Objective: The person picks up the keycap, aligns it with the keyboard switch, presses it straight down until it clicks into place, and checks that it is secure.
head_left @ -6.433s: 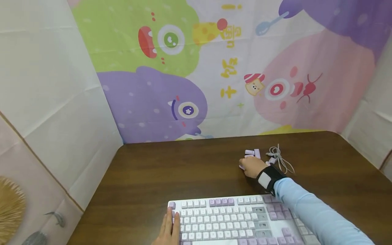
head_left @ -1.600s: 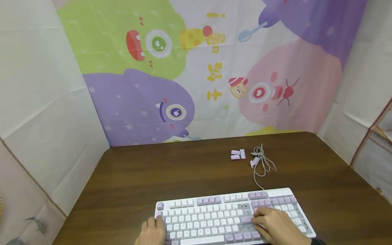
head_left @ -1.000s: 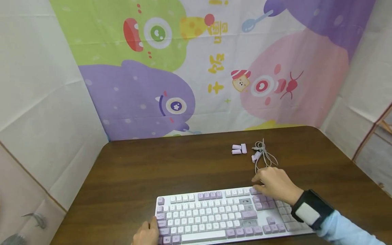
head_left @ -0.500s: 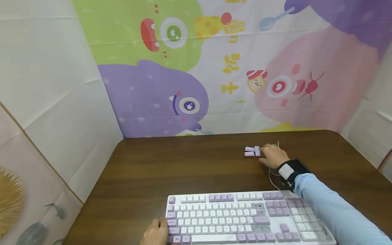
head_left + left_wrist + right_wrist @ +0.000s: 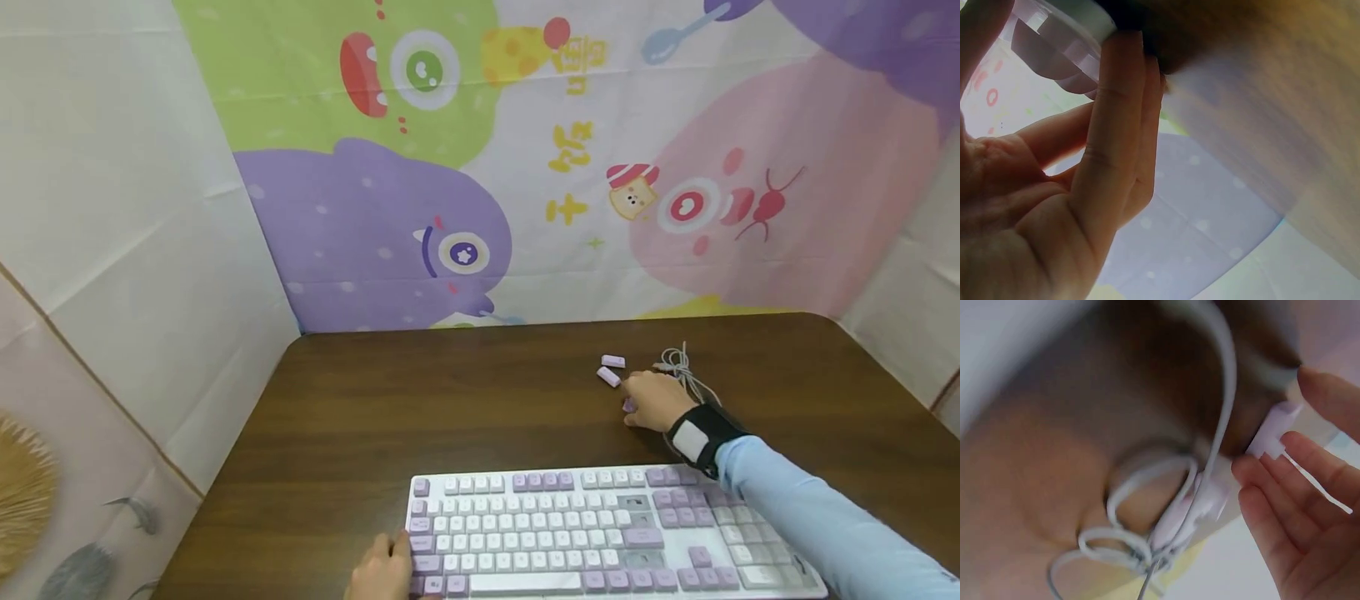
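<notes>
A white and purple keyboard [image 5: 525, 533] lies at the front of the table. My left hand [image 5: 380, 571] holds its near left corner, fingertips along the side and thumb at the front; in the left wrist view, the keyboard's edge [image 5: 1079, 37] sits between thumb and fingers. Several grey gaps without keycaps show, including one above the purple Enter keycap [image 5: 642, 537]. At the back right my right hand [image 5: 660, 400] touches a loose purple keycap [image 5: 1275, 428] with its fingertips, thumb apart. Two more keycaps, one at the back [image 5: 612, 361] and one slanted [image 5: 608, 377], lie beside it.
A bundled pale cable [image 5: 686, 371] lies just behind and right of my right hand, with another purple keycap [image 5: 1191, 512] among its loops in the right wrist view. A cartoon-printed cloth [image 5: 420, 208] hangs behind the brown table [image 5: 420, 400].
My right hand has left the keyboard for the loose keycaps and drawn one nearer. One neighbouring keycap has turned. Since the oldest frame, the Enter keycap has appeared in a gap.
</notes>
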The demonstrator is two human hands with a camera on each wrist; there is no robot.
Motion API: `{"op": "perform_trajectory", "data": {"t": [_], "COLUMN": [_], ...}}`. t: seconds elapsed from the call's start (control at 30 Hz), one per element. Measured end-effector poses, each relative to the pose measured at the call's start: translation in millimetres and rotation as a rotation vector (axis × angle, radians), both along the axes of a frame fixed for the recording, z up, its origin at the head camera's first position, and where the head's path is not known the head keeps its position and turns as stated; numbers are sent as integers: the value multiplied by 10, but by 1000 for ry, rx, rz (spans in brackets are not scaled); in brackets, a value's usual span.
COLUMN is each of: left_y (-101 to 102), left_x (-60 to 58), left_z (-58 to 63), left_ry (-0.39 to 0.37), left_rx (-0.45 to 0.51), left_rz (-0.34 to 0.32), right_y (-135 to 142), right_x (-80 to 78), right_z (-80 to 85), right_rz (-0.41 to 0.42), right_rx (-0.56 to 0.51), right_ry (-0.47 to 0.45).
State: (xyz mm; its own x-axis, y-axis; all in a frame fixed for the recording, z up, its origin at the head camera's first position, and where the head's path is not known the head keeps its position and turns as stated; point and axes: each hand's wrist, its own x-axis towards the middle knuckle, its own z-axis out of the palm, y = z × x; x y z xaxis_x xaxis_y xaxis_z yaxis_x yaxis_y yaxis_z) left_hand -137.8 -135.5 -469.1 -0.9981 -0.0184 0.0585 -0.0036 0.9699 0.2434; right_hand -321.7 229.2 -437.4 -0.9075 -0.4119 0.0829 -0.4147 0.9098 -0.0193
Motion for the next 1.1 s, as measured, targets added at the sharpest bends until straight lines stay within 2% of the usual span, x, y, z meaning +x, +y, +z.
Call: {"op": "perform_trajectory", "data": {"t": [0.17, 0.3, 0.43, 0.57, 0.7, 0.87, 1.1], "left_y": [-12, 2, 10, 19, 18, 13, 23], "left_x": [-1, -4, -2, 3, 12, 21, 18], "left_z": [34, 41, 41, 48, 60, 69, 109], "left_ry": [-52, -78, -90, -84, -49, -31, -111], "left_rx": [-1, 3, 8, 13, 12, 10, 16], "left_rz": [-14, -28, -40, -42, -57, -80, -55], "right_y": [-69, -86, -61, 19, 112, 168, 100], "right_x": [241, 388, 515, 660, 801, 940, 1096], "right_z": [-2, 56, 216, 377, 437, 403, 336], "right_rz": [122, 178, 178, 127, 90, 73, 108], "right_rx": [-20, -128, -361, -640, -761, -794, -816], "right_ry": [-12, -69, -271, -569, -726, -782, -778]}}
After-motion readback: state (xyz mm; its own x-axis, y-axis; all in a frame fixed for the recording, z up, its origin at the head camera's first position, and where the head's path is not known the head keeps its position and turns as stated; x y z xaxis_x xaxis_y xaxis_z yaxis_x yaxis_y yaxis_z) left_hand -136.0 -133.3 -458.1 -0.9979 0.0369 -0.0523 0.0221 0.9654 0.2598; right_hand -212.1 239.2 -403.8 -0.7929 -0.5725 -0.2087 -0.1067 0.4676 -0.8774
